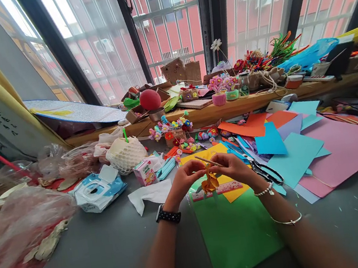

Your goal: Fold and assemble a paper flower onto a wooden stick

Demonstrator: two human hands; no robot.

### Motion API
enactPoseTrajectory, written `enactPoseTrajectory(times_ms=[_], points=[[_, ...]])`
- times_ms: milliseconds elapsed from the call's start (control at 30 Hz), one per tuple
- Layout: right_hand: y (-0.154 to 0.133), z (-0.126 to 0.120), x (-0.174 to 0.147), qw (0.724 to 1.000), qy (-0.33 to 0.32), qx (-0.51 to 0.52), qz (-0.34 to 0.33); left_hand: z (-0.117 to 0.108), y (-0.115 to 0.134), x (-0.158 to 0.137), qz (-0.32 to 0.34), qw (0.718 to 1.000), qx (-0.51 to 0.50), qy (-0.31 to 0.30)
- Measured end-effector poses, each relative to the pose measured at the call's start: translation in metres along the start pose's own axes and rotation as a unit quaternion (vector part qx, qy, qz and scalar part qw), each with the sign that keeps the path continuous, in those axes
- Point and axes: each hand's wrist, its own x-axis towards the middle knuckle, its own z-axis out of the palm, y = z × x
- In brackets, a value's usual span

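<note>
An orange flower (210, 183), apparently of folded paper, hangs between my two hands above the green sheet (239, 238). My left hand (188, 177) pinches the flower's upper end between thumb and fingertips. From the other side, my right hand (234, 168) is closed at the same spot, with a thin pale stick (208, 161) held along its fingers and pointing up to the left. The exact grip at the fingertips is partly hidden. Under the hands lie a pink speckled strip (231, 186) and yellow paper (237, 194).
Black-handled scissors (267, 171) lie right of my right hand, near blue paper sheets (295, 155) and large pink paper (348, 142). Leftward are white tissue (150, 196), a small pink box (144, 172) and a wipes pack (98, 191). Craft flowers (171, 128) stand behind.
</note>
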Motion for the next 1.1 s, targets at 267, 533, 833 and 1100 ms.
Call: enactPoseTrajectory(times_ms=[267, 533, 833, 1100], points=[[0.0044, 0.0011, 0.0021, 1.000, -0.001, -0.001, 0.011, 0.0006, -0.0013, 0.0010, 0.002, 1.000, 0.013, 0.004], [0.0067, 0.0012, 0.0030, 0.999, 0.025, -0.019, -0.008, 0.0024, -0.0061, 0.0023, 0.048, 0.996, 0.070, 0.018], [0.0028, 0.0017, 0.0010, 0.999, 0.023, -0.038, -0.011, 0.0012, -0.0078, 0.0029, 0.044, 0.991, 0.129, 0.008], [0.0026, 0.0011, 0.0004, 0.998, -0.004, -0.063, -0.015, 0.0008, -0.0058, 0.0017, 0.024, 0.996, 0.083, -0.034]])
